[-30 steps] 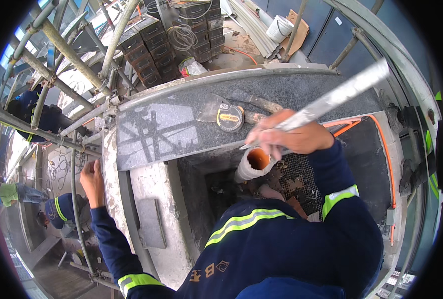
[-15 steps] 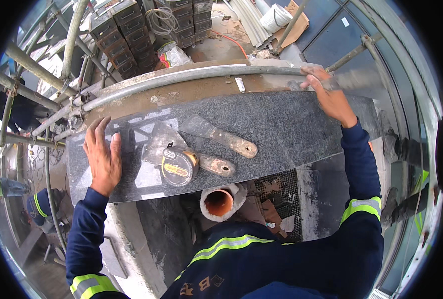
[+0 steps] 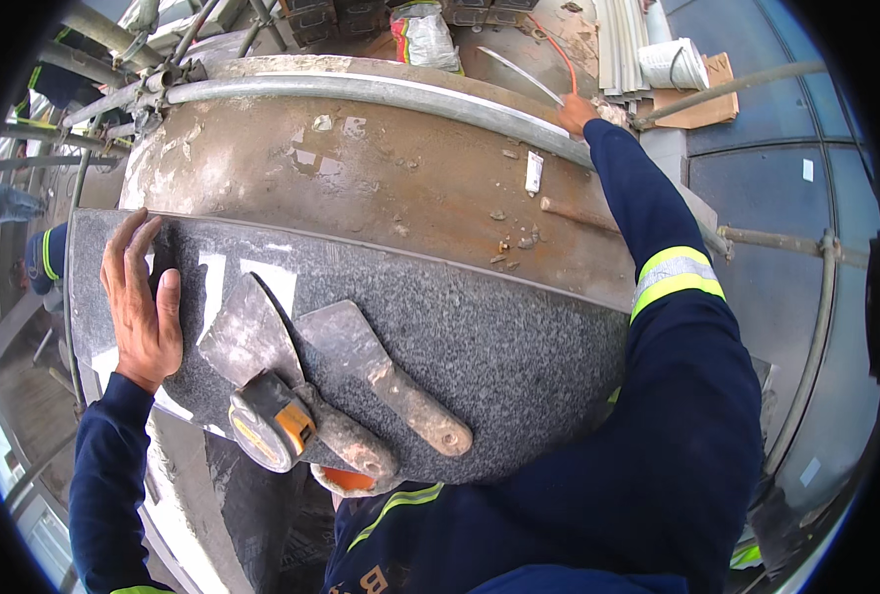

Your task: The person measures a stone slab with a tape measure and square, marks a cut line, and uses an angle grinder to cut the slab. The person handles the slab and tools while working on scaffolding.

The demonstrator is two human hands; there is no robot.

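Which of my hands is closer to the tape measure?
Left. Your left hand is on the stone slab, beyond and left of the tape measure; your right hand is much farther, out by the metal rail.

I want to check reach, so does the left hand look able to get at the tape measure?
Probably yes: the left hand looks empty, the tape measure sits close by, and nothing covers it.

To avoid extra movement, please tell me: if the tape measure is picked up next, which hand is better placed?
Probably the left hand: it lies open on the stone slab, near the tape measure. The right hand is stretched far forward, holding a thin pale strip.
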